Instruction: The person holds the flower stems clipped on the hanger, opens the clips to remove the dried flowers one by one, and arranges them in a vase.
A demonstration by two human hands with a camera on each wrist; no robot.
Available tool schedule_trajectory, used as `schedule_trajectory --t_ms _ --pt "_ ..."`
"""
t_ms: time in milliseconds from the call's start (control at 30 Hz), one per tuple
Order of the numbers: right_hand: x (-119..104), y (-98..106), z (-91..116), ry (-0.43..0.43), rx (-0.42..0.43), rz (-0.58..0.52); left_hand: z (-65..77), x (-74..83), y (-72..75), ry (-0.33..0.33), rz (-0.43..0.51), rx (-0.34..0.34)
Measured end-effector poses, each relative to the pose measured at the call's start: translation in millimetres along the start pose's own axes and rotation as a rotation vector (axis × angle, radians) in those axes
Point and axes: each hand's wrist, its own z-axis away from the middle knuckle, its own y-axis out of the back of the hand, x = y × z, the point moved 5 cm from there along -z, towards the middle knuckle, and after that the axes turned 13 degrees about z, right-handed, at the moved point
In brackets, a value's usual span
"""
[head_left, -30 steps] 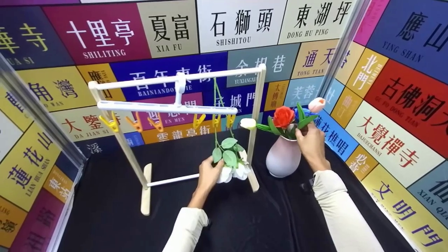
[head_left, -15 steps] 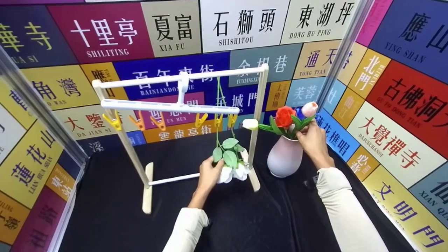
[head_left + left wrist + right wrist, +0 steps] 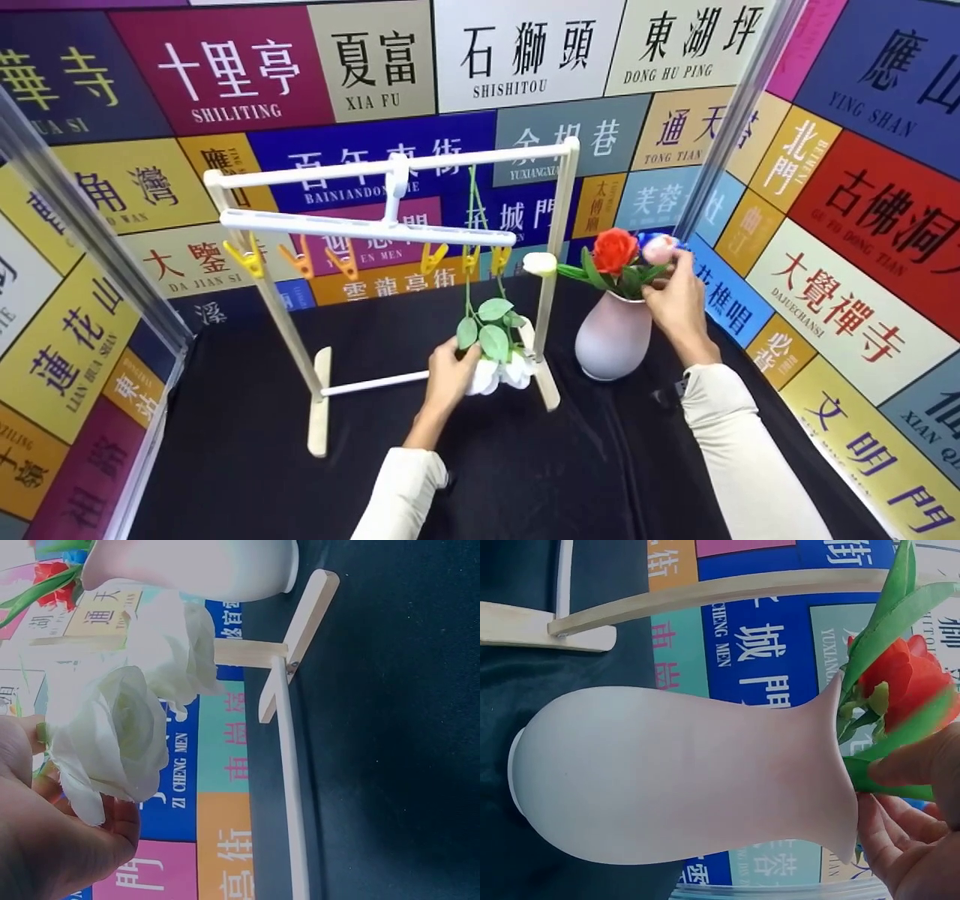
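Note:
My left hand (image 3: pixel 450 379) holds the stem of a white rose (image 3: pixel 120 739) close below its bloom. A second white rose (image 3: pixel 174 645) hangs beside it, and green leaves (image 3: pixel 493 330) cover part of the stems. Both stems go up to yellow clips (image 3: pixel 500 259) on the white hanger. At the mouth of the pink-and-white vase (image 3: pixel 613 337), my right hand (image 3: pixel 681 300) pinches the green stem (image 3: pixel 15 604) side of a pink tulip (image 3: pixel 660 249). In the vase stand a red rose (image 3: pixel 613 251), a white tulip (image 3: pixel 540 264) leaning left and a blue flower, mostly hidden.
A white hanger (image 3: pixel 367 227) with yellow and orange clips hangs from a wooden rack (image 3: pixel 562 225). The rack's foot (image 3: pixel 545 382) stands left of the vase. Black cloth (image 3: pixel 525 465) covers the table. Printed panels (image 3: pixel 525 56) close off the back and sides.
The pink tulip has come down and slightly left, closer to the red rose, with my right hand still at the vase mouth. My left hand has stayed on the white rose.

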Motion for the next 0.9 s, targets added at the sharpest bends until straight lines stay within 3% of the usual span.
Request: schedule_trajectory --t_ms 133,233,367,467,567,733,900 --pt "-2 3 1 0.003 0.013 -0.031 1.8 -1.6 0.8 -0.007 -0.003 0.001" --pt "-8 8 3 0.032 0.088 -0.037 2.5 -1.9 1.4 -0.007 -0.013 0.004" --pt "-29 19 12 0.140 0.344 -0.086 3.3 -0.3 1.3 -0.003 -0.016 0.008" --pt "-54 22 29 0.277 0.552 -0.165 3.4 0.9 0.9 -0.003 -0.011 0.008" --pt "-82 15 48 0.425 0.655 -0.249 2.8 0.4 0.3 0.001 -0.016 0.005" --pt "-133 -8 73 0.566 0.598 -0.325 1.5 1.0 0.3 -0.004 -0.015 0.004" --pt "-169 -47 80 0.553 0.387 -0.406 3.6 1.3 -1.8 -0.004 -0.013 -0.006"
